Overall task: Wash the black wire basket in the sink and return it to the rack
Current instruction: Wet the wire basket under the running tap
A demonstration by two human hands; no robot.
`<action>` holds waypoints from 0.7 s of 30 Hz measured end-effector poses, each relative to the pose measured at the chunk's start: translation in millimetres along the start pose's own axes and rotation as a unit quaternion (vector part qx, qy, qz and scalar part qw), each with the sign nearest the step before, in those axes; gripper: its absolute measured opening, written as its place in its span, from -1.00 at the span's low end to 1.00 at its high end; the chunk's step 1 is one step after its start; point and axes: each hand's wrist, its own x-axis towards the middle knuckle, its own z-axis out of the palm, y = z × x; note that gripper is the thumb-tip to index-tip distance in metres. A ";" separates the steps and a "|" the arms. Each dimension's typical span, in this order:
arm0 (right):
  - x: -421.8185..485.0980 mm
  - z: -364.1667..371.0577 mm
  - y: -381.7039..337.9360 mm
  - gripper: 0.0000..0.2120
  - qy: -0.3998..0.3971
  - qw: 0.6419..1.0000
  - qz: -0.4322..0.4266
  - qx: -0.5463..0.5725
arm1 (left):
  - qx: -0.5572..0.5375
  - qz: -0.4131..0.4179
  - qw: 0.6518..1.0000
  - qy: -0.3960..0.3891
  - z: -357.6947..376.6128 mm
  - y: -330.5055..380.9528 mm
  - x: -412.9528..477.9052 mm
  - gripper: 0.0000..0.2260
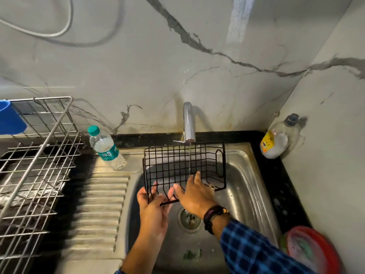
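Grip: left hand (152, 207) on basket (173, 165) corner; right hand (194, 195) hides rim.

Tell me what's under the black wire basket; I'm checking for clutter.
Through the black wire basket show the steel sink and the left hand gripping it; the right hand covers part.

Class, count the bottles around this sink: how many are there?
2. A clear water bottle with a teal cap stands left of the tap; a yellow-labelled bottle with a dark cap stands in the counter's right corner. Others may lie outside the frame.
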 end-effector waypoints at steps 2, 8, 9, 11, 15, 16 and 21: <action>-2.6 7.1 -9.2 -0.36 -0.035 0.998 -0.026 0.034 | 0.026 0.019 0.999 -0.014 0.5 3.4 -3.1 -0.56; -19.1 -3.1 16.7 -0.52 -0.005 0.977 -0.214 -0.010 | 0.014 0.038 0.999 -0.022 2.2 17.6 -9.1 -0.56; -19.2 -7.3 26.4 -0.51 0.008 0.977 -0.212 -0.020 | 0.000 0.031 0.999 -0.020 2.2 18.3 -10.0 -0.56; -21.2 -17.8 46.8 -0.46 0.037 0.985 -0.166 -0.031 | -0.006 0.015 1.000 -0.014 2.5 16.4 -9.9 -0.54; -21.3 -25.7 61.4 -0.55 0.092 0.992 -0.062 -0.051 | 0.004 -0.017 1.000 -0.021 9.2 5.4 -5.0 -0.52; -19.8 -26.8 59.0 -0.58 0.091 0.993 -0.045 -0.052 | 0.010 -0.030 0.999 -0.021 12.3 1.9 -3.2 -0.52; 0.5 -63.5 53.0 -0.73 0.233 0.971 0.046 -0.039 | -0.028 -0.114 0.992 -0.039 27.4 -15.4 -3.7 -0.57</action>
